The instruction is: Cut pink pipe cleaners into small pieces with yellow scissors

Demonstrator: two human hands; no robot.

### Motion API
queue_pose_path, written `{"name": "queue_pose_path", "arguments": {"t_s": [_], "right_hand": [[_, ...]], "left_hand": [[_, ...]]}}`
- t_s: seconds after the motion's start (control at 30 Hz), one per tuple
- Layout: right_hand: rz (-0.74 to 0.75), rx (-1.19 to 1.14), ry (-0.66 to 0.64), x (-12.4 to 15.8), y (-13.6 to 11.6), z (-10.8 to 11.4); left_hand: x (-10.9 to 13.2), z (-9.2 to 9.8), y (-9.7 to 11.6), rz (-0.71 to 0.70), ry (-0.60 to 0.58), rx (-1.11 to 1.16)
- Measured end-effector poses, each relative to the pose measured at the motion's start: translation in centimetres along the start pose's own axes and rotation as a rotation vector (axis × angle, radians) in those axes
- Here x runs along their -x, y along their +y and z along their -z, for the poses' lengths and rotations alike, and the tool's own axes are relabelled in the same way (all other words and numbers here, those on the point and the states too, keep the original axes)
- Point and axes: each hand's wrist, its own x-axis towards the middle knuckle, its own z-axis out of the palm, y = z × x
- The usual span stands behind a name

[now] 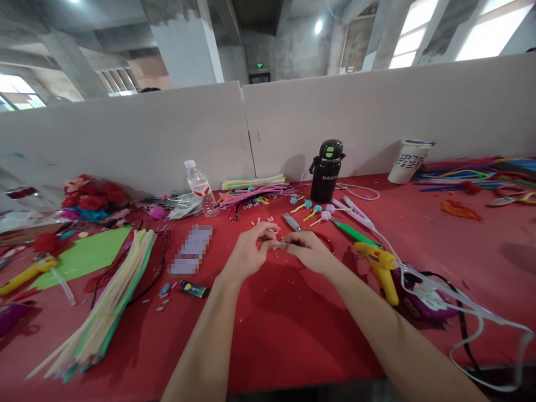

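Note:
My left hand (251, 248) and my right hand (307, 250) meet above the red table (276, 324), fingertips pinched together on a tiny greenish craft piece (278, 244) between them. Both hands are closed in a pinch. Just behind my fingers lie scissors (293, 222) and several small pompom sticks (312, 210). A yellow glue gun (381, 267) rests to the right of my right wrist, its cord trailing toward the table edge.
A bundle of pale pipe cleaners (109, 301) and green paper (87, 254) lie at left, with red paper flowers (92, 198). A plastic bottle (201, 188), black flask (328, 170) and white cup (408, 161) stand by the white partition. Colourful stems are piled at far right.

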Motion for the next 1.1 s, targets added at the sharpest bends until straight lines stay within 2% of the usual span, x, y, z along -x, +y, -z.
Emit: {"name": "queue_pose_path", "arguments": {"t_s": [0.07,0.13,0.23,0.4,0.63,0.87,1.1], "right_hand": [[-0.165,-0.235,-0.013,-0.2,-0.2,0.0],[-0.270,-0.410,-0.014,-0.2,-0.5,0.0],[-0.257,-0.453,-0.005,0.0,-0.7,0.1],[-0.049,-0.220,0.062,0.1,-0.5,0.4],[-0.008,-0.094,0.090,-0.3,0.4,0.6],[0.118,0.188,0.112,0.2,0.0,0.2],[0.339,0.487,0.148,0.9,0.1,-0.2]], "left_hand": [[0.1,-0.1,0.3,-0.016,0.012,-0.007],[0.1,-0.1,0.5,-0.031,0.027,-0.005],[0.1,0.0,0.5,-0.045,0.032,0.037],[0.0,0.8,0.4,0.029,-0.001,0.136],[0.0,0.8,0.3,0.077,-0.147,-0.008],[0.3,0.6,0.5,0.016,-0.134,-0.140],[0.3,0.1,0.1,-0.052,-0.118,-0.374]]}}
